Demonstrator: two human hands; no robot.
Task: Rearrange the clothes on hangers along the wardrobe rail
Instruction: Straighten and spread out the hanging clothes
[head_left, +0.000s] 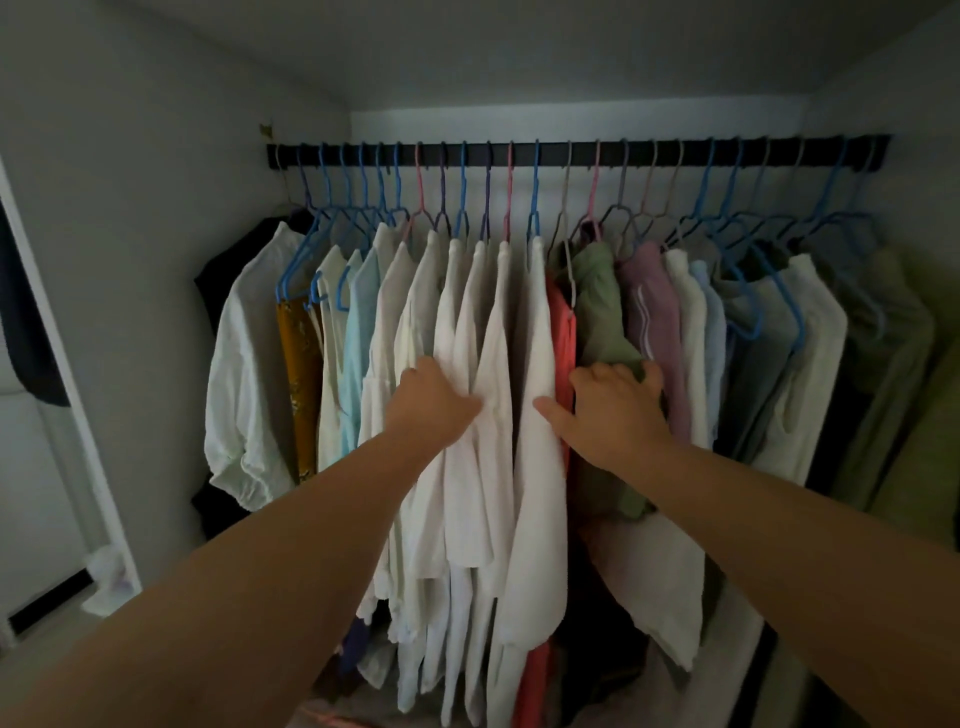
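The wardrobe (156, 156) has pale walls and a dark rail (571, 153) running across its back from left to right. The clothes (519, 364) fill nearly the whole rail, each on a thin hanger (534, 208), mostly blue with some pink, purple and grey ones between. From the left hang a black garment (228, 270), a white blouse (244, 374), a mustard piece (298, 364), a light-blue top (358, 322), then a tight run of white shirts (467, 312) in the middle. Just right of these come a coral garment (563, 338), a green top (597, 306), a pink top (654, 312), more white and pale-blue pieces, and olive garments (893, 338) at the far right. No brand, label or writing can be read anywhere. Both bare arms reach forward into the middle of the row. The left hand (428, 400) presses on the white shirts with its fingers tucked into the folds; whether they pinch the cloth cannot be told. The right hand (613, 410) has its fingers curled into the green top, gripping a fold, while its thumb points left and touches the last white shirt beside the coral garment.
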